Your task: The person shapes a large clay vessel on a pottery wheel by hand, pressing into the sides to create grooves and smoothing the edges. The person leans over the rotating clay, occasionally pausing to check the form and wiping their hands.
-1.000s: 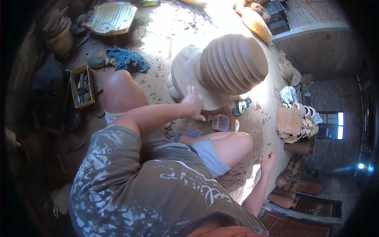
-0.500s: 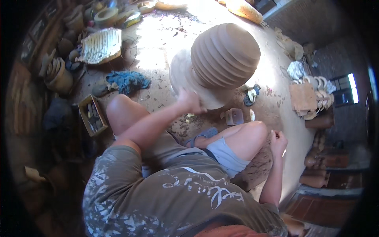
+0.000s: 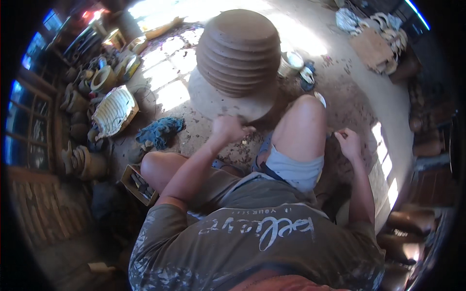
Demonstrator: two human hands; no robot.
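A large ribbed brown clay pot (image 3: 238, 53) stands on a pale round potter's wheel (image 3: 206, 97) in front of me. My left hand (image 3: 228, 128) is at the wheel's near edge, with a finger stretched to the right and nothing seen in its grasp. Whether it touches the rim I cannot tell. Out past my right knee, my right hand (image 3: 349, 143) is raised, away from the pot. Its fingertips are pinched together. Something small may be between them, too small to name.
A blue cloth (image 3: 160, 132) lies on the floor to the left, near a ribbed whitish tray (image 3: 115, 110) and a wooden box (image 3: 138, 185) of tools. Beyond the wheel's right side stands a small bucket (image 3: 291, 63). Clay pots (image 3: 412, 220) line the right side.
The view has shifted, so the pot shows higher and farther left. My left hand stays by the wheel's near edge, a finger now stretched out. My right hand remains pinched beside my right knee.
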